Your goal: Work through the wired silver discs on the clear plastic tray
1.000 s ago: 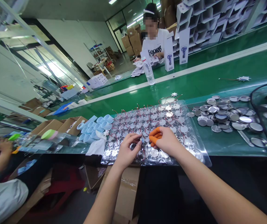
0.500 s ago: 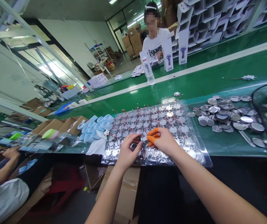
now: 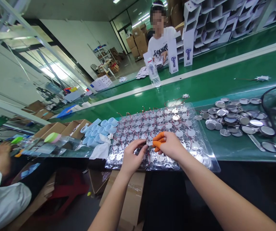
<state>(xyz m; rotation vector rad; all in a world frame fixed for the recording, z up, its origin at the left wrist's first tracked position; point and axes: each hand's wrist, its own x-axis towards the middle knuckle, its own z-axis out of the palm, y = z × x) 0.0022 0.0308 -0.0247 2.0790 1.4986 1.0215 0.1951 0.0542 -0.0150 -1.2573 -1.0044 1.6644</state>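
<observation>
At the bottom centre of the view, both bare forearms reach over the near edge of the desk, and the hands have drawn closer together than they were a moment ago. The left hand (image 3: 133,157) and the right hand (image 3: 169,145) now pinch a small pale piece (image 3: 149,142) from opposite sides, their fingers curled almost shut around it. How it sits in each grip is hidden by the fingers. Orange finger cots (image 3: 158,141) cover the right hand's fingertips.

The piece is held just above a clear plastic sheet (image 3: 212,165), which is spread with rows of silver discs (image 3: 179,133) trailing thin red wires. A cardboard box (image 3: 130,192) sits below the desk's near edge, and a co-worker's white sleeve (image 3: 3,199) shows at lower left. Left of the sheet stand blue cups (image 3: 101,131) beside a white cloth (image 3: 99,151). To the right, a loose pile of round metal lids (image 3: 234,117) lies on the green desk (image 3: 239,150). Farther off, past a water bottle (image 3: 153,73) and white product boxes (image 3: 173,57), a person in a white T-shirt (image 3: 159,40) handles papers.
</observation>
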